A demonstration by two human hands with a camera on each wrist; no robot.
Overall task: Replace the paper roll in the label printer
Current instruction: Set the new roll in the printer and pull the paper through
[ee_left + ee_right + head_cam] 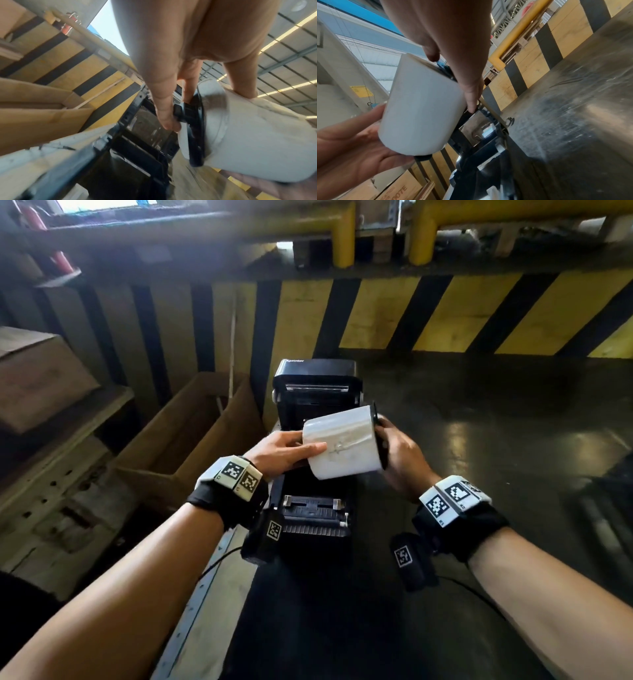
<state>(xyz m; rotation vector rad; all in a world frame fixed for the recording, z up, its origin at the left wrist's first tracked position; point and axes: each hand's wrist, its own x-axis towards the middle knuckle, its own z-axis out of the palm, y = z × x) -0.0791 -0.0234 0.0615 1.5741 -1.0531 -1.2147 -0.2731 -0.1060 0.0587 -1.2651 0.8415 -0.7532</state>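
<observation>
A wall painted in yellow and black stripes (376,313) runs across the back, with yellow rails (344,237) above it. To the left an open cardboard box (191,436) stands beside the dark table (479,422), whose top is glossy and scuffed. On the table sits the black label printer (317,474), its lid (317,381) swung up and back so that the paper bay lies open below. Above that open bay, clear of the printer and tilted with its right end higher, is the white paper roll (344,445), held between both hands. A black holder (197,121) with flat end plates runs through the roll. The left hand (286,451) grips the roll's left end, thumb laid along the white paper and fingers curled round the black hub of the holder, as the left wrist view shows. The right hand (399,455) clasps the right end, fingers wrapped over the black end plate (380,436), with the thumb at the upper rim in the right wrist view. Both wrists wear black bands with checkered marker tags (236,474).
</observation>
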